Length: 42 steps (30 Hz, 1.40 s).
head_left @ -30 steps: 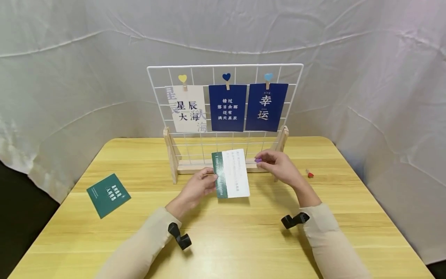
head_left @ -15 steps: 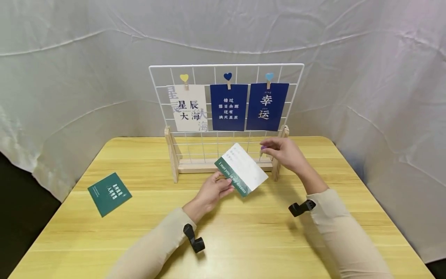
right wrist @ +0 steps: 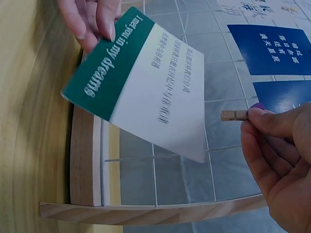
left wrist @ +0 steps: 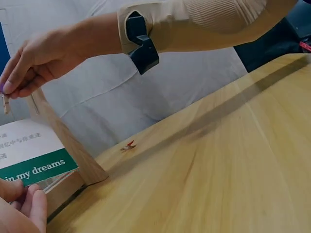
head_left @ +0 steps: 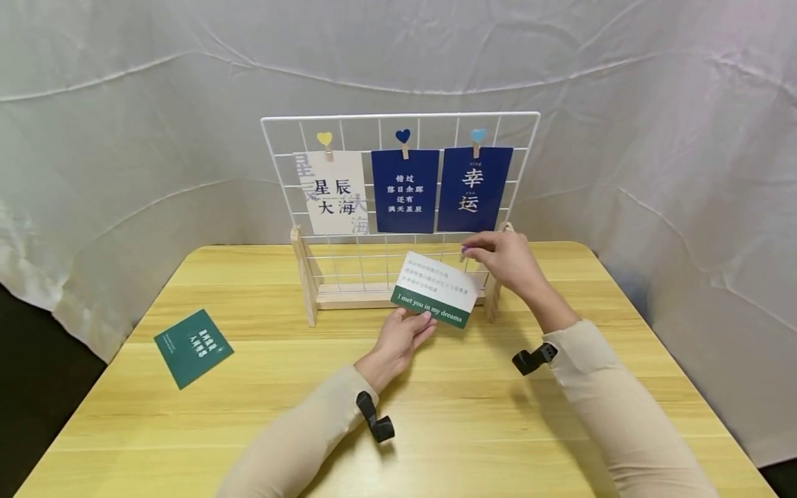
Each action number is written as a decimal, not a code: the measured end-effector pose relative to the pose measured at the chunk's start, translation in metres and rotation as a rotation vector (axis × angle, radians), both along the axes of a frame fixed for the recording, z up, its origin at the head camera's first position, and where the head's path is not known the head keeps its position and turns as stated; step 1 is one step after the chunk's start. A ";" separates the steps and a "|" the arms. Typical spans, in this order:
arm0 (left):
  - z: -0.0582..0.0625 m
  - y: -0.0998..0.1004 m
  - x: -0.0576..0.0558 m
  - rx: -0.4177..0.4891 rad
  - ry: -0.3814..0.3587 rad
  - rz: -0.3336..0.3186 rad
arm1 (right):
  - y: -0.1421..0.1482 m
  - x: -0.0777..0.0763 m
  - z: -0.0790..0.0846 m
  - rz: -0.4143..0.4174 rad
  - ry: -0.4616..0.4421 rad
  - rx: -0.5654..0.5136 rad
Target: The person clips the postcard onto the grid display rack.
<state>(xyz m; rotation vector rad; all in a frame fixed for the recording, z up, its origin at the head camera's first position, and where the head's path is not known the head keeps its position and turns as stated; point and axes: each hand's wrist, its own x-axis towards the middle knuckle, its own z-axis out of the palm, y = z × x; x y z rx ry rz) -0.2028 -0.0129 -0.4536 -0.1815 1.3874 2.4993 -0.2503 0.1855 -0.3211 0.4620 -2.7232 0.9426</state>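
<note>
My left hand (head_left: 401,340) pinches the green lower edge of a white-and-green card (head_left: 436,285), which is tilted in front of the lower part of the white wire grid (head_left: 349,266). Its printed side faces me, reading "I met you in my dreams". Just right of and above the card, my right hand (head_left: 507,259) pinches a small wooden clothespin (right wrist: 233,115) with a purple top. The clothespin is apart from the card. Higher on the grid hang a white card (head_left: 339,194) and two blue cards, the middle one (head_left: 405,200) and the right one (head_left: 476,190), each under a heart-topped clothespin.
A green card (head_left: 194,348) lies on the left of the wooden table (head_left: 473,429). A red-topped clothespin (left wrist: 129,145) lies on the table to the right of the stand. Wooden feet (head_left: 304,277) hold the grid up, with pale cloth behind it.
The left hand has moved right and turned the card from upright to nearly level, its green strip now at the bottom. The right hand has risen slightly with the purple-topped clothespin.
</note>
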 end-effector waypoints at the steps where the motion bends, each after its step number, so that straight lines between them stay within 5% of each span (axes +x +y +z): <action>1: 0.000 0.003 -0.001 0.011 -0.008 0.012 | -0.001 0.000 0.001 -0.012 0.003 0.007; 25: -0.003 0.052 -0.023 0.202 -0.110 0.161 | -0.028 -0.011 -0.014 -0.140 0.207 0.043; 42: -0.004 0.058 -0.031 0.194 -0.124 0.207 | -0.040 -0.011 -0.014 -0.185 0.243 0.143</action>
